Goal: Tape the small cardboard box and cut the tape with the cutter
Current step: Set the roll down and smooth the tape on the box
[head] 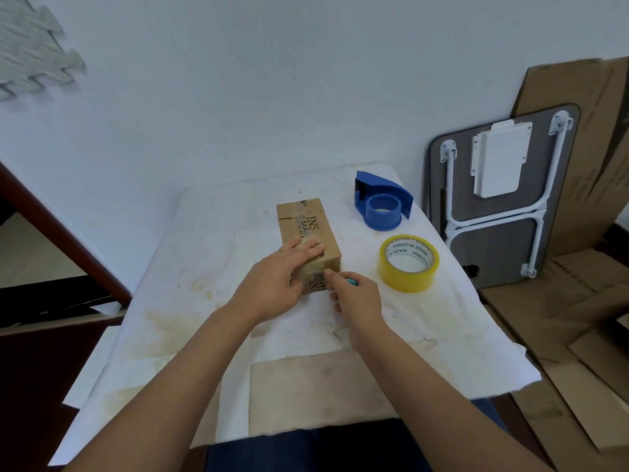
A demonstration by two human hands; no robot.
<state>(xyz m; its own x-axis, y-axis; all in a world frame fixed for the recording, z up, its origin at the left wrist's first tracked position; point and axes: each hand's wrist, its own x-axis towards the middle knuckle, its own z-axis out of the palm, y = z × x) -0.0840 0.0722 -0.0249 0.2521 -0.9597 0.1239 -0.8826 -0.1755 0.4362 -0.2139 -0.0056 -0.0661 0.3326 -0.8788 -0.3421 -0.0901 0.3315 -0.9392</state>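
Note:
A small brown cardboard box (306, 226) with black print lies in the middle of the white-covered table (204, 267). A strip of clear tape runs over its near end. My left hand (275, 281) lies flat on the box's near top, fingers spread over the tape. My right hand (357, 298) is at the box's near right corner, closed around a small teal cutter (352, 282) whose tip shows above the fingers. The index finger touches the tape at the box's front face. A yellow tape roll (408, 264) stands to the right of the box.
A blue tape dispenser (381, 202) stands at the back right of the table. A folded grey table with white legs (493, 206) leans on the wall to the right, with flattened cardboard sheets (578, 301) behind and below it. A dark wooden rail (61, 233) runs at the left.

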